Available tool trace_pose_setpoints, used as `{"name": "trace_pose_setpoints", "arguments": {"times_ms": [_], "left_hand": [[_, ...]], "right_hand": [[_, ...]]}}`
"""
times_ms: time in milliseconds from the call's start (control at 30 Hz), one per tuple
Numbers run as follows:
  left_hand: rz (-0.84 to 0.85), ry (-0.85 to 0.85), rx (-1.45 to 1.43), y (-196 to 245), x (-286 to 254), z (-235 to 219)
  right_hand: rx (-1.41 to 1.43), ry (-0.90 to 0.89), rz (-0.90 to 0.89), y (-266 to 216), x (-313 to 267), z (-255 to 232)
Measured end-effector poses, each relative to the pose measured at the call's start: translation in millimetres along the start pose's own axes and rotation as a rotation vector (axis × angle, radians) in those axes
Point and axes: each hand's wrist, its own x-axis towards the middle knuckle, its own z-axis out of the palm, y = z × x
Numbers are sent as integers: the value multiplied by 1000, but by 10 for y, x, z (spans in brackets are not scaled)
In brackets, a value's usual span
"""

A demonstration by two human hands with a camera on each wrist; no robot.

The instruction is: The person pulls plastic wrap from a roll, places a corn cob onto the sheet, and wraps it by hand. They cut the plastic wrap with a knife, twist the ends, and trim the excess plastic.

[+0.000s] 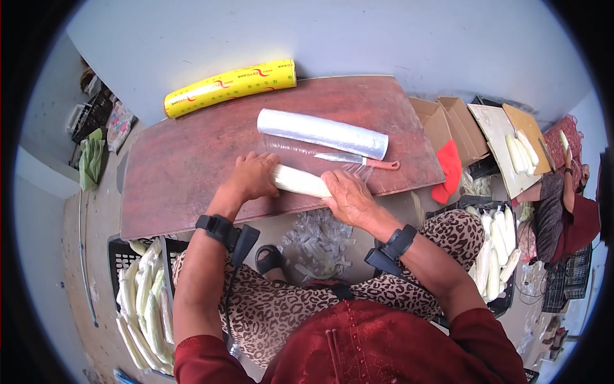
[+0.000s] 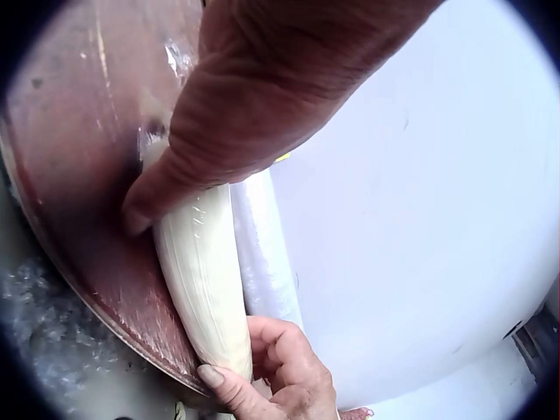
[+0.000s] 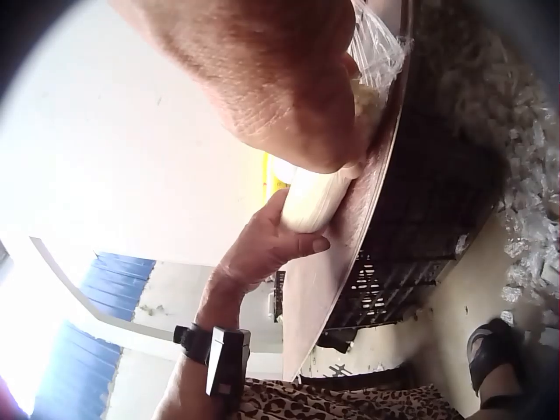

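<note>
A long, pale vegetable [image 1: 300, 182] with a smooth, faintly ridged surface lies between my two hands near the table's front edge. My left hand [image 1: 255, 175] grips its left end; in the left wrist view the thumb reaches over it. My right hand [image 1: 352, 198] holds the other end, the thumb [image 2: 229, 385] along one side and the fingers curled on the other. Just beyond lies a roll of clear plastic wrap [image 1: 323, 133], its loose film [image 1: 288, 148] spread toward the vegetable. A knife [image 1: 384, 164] with an orange-pink handle rests on the film beside the roll.
A yellow printed roll [image 1: 230, 88] lies along the back of the reddish table [image 1: 192, 166]. Crates of pale vegetables [image 1: 144, 301] stand at both sides. Scraps of plastic [image 1: 318, 240] cover the floor below. Another person [image 1: 579, 214] sits at the right near a board [image 1: 502, 144] with vegetables.
</note>
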Motion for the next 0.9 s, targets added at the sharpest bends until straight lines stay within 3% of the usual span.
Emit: {"name": "trace_pose_setpoints", "arguments": {"times_ms": [433,533,633,733,833,900], "left_hand": [[-106,55,124,-311,16,53],[-197,-19,215,-378,4,-55],[-346,273,385,-406,-117,-132],[-301,519,324,-301,-107,-238],[118,743,116,16,-10,-282],[247,557,-52,367,-86,-278]], "right_hand": [[-16,-78,61,-12,15,-45],[-23,-93,73,-4,17,-44],[-13,-99,76,18,22,-43],[6,-121,97,-5,28,-76],[-11,-128,102,-13,38,-79],[0,-129,107,-11,42,-64]]}}
